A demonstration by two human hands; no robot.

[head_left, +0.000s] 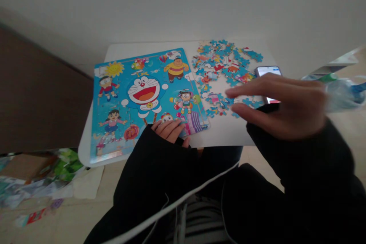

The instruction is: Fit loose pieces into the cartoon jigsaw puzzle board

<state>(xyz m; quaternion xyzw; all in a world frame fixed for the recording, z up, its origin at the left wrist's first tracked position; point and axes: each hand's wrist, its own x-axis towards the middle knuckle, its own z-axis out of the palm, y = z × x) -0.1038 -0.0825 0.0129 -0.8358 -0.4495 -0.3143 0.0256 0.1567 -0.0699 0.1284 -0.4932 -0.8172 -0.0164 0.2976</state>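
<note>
Seen from above: a small white counter (228,133) bearing a cartoon puzzle board (143,99) on the near left and a loose heap of blue puzzle pieces (223,68) on the far right.

Left hand (170,129) resting on the board's near edge, fingers curled loosely against the printed picture, sleeve pulled down over the knuckles; nothing gripped, as far as can be told. Right hand (283,103) stretched out flat and open above the right part of the heap, fingers (243,91) spread and pointing left, holding nothing. Just under it, a few separate pieces (219,103) near the board's right edge. Behind the hand, a phone (268,71) lying partly hidden, screen lit.

Judged by look: pieces thin, light and stiff like card, easy to slide, hard to lift flat off a smooth top; best pinched at an edge knob between thumb and forefinger, or nudged to the counter rim first. Board likely light but broad, prone to shifting unless pinned.

Scattered wrappers (42,183) on the floor at left.
</note>
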